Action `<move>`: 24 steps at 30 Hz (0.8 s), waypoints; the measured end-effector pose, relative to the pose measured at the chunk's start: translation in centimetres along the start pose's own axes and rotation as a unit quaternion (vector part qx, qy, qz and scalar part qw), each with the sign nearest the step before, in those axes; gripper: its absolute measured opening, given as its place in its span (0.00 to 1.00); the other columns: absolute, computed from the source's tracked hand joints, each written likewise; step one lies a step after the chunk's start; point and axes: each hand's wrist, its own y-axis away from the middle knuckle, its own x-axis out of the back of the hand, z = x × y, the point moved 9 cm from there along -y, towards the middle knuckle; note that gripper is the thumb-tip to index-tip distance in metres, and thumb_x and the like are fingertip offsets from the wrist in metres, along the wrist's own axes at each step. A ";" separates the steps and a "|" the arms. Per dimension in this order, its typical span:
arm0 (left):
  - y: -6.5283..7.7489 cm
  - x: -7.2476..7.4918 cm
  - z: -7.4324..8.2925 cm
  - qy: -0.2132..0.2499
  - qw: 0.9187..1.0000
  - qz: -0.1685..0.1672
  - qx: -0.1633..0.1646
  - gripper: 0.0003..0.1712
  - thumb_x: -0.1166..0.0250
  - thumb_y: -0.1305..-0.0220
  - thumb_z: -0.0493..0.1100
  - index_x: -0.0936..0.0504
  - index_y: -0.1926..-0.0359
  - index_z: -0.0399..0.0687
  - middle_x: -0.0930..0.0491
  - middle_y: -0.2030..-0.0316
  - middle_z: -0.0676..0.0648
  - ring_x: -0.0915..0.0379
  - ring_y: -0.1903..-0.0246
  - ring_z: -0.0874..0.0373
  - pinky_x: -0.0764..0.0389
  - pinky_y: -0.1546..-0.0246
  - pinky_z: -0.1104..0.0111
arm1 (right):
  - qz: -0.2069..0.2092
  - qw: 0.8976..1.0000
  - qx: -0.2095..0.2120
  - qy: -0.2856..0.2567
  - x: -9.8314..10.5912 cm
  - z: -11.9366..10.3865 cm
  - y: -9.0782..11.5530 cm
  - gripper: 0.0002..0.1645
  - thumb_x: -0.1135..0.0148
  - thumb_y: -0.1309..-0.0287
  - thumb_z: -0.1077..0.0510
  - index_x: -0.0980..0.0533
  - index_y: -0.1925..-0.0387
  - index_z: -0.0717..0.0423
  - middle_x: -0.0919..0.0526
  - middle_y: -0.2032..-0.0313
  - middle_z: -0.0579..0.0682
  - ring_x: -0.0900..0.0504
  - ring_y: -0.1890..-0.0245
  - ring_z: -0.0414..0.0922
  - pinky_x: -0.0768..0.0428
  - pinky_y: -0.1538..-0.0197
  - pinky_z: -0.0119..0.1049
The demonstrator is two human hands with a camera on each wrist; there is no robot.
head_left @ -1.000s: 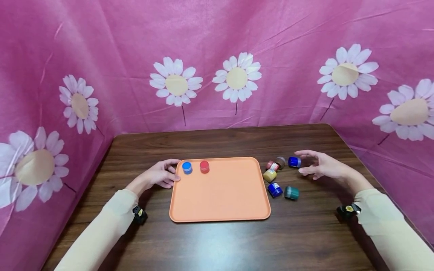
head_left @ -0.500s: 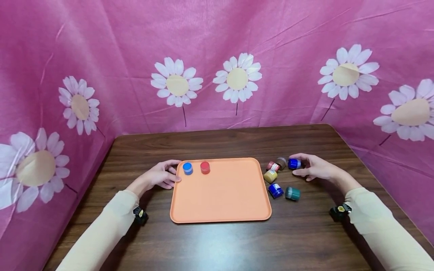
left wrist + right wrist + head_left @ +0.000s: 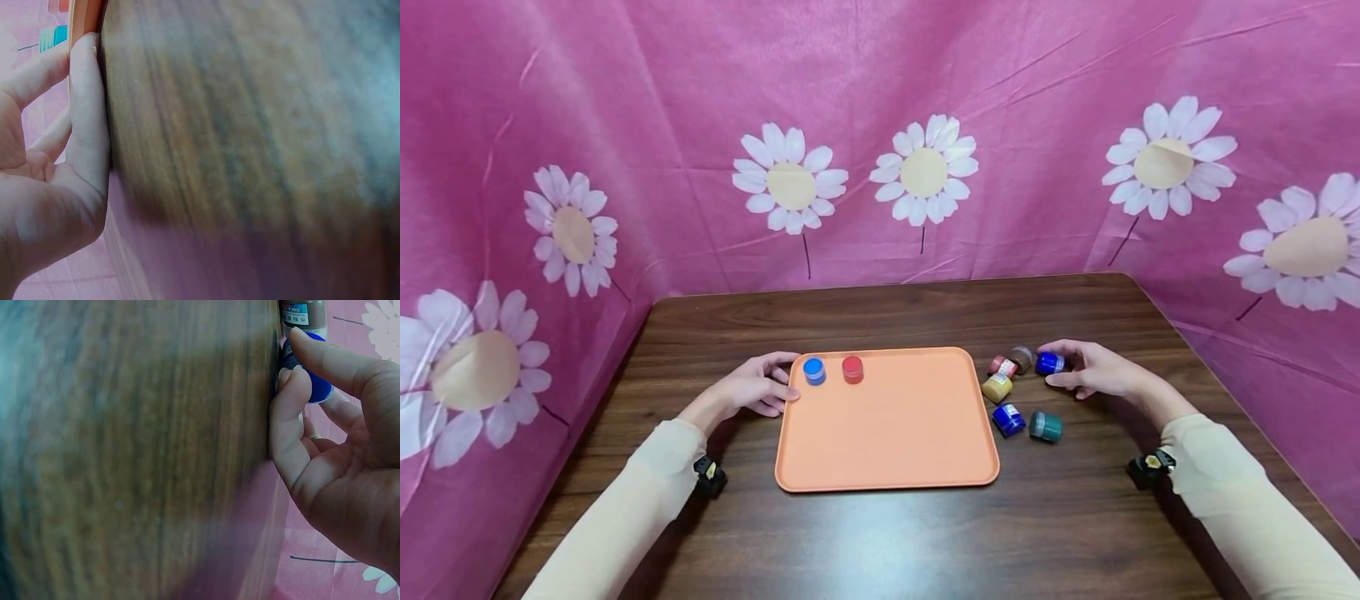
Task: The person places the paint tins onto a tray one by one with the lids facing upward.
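Note:
At the right, my right hand (image 3: 1093, 369) has its thumb and fingers around a dark blue paint jar (image 3: 1049, 363) lying on its side on the table. In the right wrist view the thumb reaches over the blue jar (image 3: 320, 384), and the curled fingers sit close to its near end. My left hand (image 3: 758, 385) rests at the left rim of the orange tray (image 3: 887, 442), thumb and index finger touching it near the far corner. In the left wrist view its fingers lie fairly straight against the tray's edge (image 3: 85, 17). A bright blue jar (image 3: 814, 372) and a red jar (image 3: 852, 370) stand on the tray.
Beside the tray's right edge lie a brown jar (image 3: 1022, 359), a pinkish-red jar (image 3: 1002, 367), a yellow jar (image 3: 997, 387), another blue jar (image 3: 1008, 420) and a green jar (image 3: 1046, 427). A pink flowered cloth (image 3: 865, 75) surrounds the wooden table (image 3: 880, 542).
My right hand has moved left onto the dark blue jar and closed its fingers around it; the jar has shifted slightly. The left hand and tray have stayed in place.

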 end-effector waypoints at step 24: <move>0.0 0.1 0.2 -0.005 1.000 -0.004 0.000 0.49 0.24 0.43 0.37 0.39 0.24 0.47 0.29 0.50 0.39 0.19 0.74 0.57 0.14 0.73 0.65 | -0.024 1.000 -0.011 0.002 -0.7 -0.5 -0.1 0.36 0.31 0.36 0.53 0.33 0.33 0.62 0.24 0.55 0.59 0.22 0.65 0.46 0.16 0.67 0.42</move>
